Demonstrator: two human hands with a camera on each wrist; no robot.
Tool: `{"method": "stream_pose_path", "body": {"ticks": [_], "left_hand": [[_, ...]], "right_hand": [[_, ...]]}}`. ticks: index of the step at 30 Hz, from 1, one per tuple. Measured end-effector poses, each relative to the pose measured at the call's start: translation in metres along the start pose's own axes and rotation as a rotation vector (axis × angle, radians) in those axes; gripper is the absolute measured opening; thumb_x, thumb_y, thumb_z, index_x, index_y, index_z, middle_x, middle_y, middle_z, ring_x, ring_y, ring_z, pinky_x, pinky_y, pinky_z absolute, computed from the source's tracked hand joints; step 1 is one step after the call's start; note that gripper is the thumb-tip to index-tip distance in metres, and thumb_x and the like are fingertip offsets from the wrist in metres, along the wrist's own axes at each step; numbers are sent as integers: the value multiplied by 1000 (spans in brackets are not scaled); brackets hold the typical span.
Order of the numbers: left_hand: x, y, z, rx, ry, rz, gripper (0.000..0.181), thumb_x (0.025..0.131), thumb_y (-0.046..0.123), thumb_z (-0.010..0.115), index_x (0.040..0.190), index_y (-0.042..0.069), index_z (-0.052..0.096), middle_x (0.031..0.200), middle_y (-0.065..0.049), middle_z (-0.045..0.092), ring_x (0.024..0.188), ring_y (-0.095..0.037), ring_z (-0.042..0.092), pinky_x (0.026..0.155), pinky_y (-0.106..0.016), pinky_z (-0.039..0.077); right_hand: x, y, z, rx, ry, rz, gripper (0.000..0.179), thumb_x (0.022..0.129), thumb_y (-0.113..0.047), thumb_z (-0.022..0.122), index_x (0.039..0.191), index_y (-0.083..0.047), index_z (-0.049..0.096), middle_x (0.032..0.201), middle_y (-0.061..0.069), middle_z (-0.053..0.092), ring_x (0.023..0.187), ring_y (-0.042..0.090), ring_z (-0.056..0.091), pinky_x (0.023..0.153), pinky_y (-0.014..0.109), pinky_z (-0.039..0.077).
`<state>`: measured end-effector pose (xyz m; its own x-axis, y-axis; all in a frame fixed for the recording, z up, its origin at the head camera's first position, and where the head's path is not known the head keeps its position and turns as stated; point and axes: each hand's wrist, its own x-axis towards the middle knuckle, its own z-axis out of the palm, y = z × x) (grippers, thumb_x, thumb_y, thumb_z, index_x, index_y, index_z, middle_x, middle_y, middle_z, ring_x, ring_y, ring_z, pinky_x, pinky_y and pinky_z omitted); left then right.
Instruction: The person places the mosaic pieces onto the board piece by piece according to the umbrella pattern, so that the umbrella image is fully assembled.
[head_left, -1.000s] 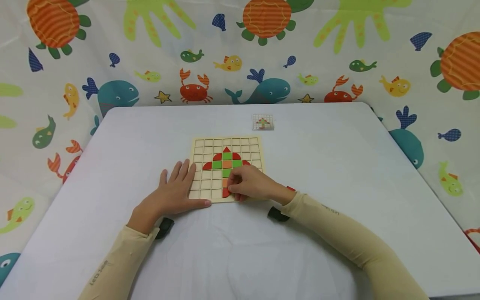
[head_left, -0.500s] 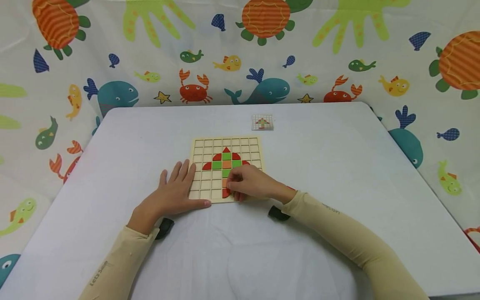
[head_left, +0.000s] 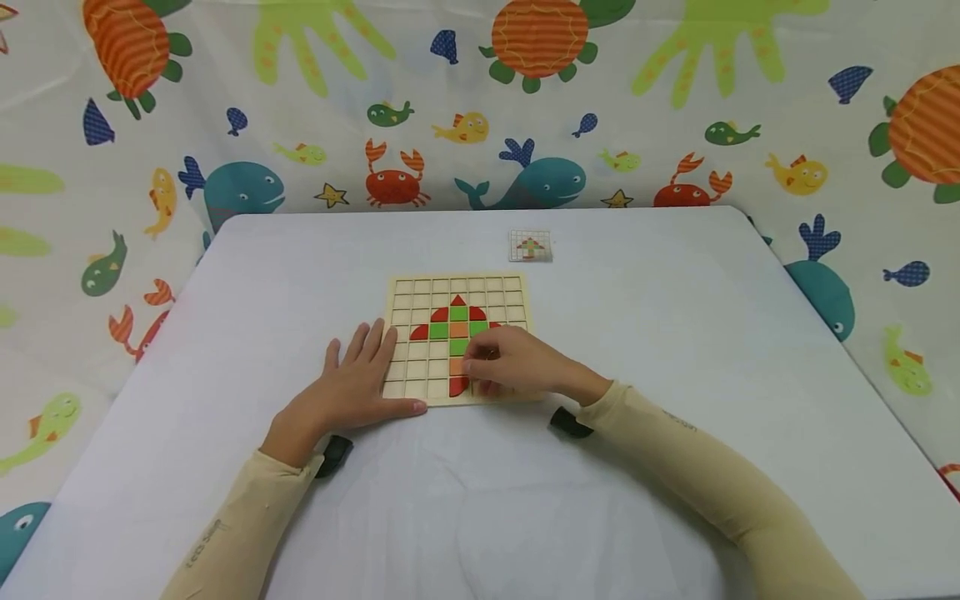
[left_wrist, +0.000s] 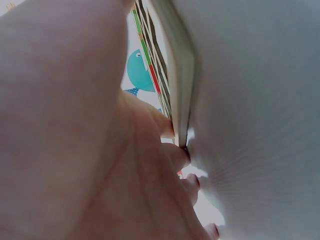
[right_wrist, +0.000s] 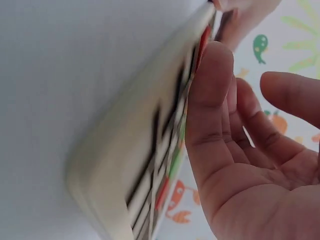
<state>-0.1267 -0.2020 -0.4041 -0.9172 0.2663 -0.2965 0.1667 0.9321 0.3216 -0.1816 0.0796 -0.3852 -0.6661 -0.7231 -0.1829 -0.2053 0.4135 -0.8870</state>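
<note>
A pale wooden grid board (head_left: 408, 369) lies on the table, with red, green and orange flat pieces forming a plane-like figure in its cells. My left hand (head_left: 348, 383) lies against the board's left side with fingers spread, its thumb along the near edge. Over the lower right of the board hovers my right hand (head_left: 517, 362), beside a red rounded piece (head_left: 458, 387) in the bottom row. In the right wrist view, that hand's fingers (right_wrist: 210, 115) bend loosely and the thumb stands apart, with nothing seen between them. The hand hides cells on the board's right side.
Behind the board lies a small card (head_left: 530, 246) showing a similar figure on a grid. A white cloth covers the table (head_left: 675, 333). A curtain (head_left: 315, 125) printed with sea animals hangs behind it. Dark wrist devices sit under both wrists.
My right thumb and index finger have parted beside the bottom red piece, and that hand has lifted slightly. The left hand stays on the board. The head view has shifted a little.
</note>
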Motion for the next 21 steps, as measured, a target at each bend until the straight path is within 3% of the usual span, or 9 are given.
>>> {"method": "stream_pose_path", "body": {"ticks": [5, 12, 16, 21], "left_hand": [[0, 2, 1, -3, 6, 8, 131, 86, 76, 73, 169, -5, 11, 176, -28, 2, 161, -50, -3, 120, -75, -4], [0, 3, 0, -5, 21, 16, 130, 87, 73, 74, 169, -5, 12, 176, -29, 4, 161, -50, -1, 120, -75, -3], [0, 3, 0, 1, 20, 13, 130, 86, 74, 74, 169, -5, 12, 176, -29, 4, 161, -49, -1, 120, -75, -3], [-1, 3, 0, 3, 24, 14, 130, 86, 74, 74, 169, -5, 12, 175, -29, 4, 161, -50, 0, 120, -75, -2]], "right_hand": [[-12, 2, -13, -31, 17, -14, 13, 107, -18, 67, 107, -6, 74, 94, 6, 74, 84, 24, 71, 80, 38, 58], [-37, 22, -40, -179, -3, -54, 8, 103, -19, 74, 106, -12, 75, 95, -3, 71, 88, 20, 63, 78, 34, 52], [-53, 34, -58, -251, -21, -15, 12, 100, -16, 76, 111, -11, 75, 98, -3, 70, 92, 20, 63, 81, 35, 54], [-65, 42, -81, -356, -104, 62, 19, 97, -15, 80, 114, -12, 74, 99, -2, 65, 95, 20, 59, 85, 37, 52]]}}
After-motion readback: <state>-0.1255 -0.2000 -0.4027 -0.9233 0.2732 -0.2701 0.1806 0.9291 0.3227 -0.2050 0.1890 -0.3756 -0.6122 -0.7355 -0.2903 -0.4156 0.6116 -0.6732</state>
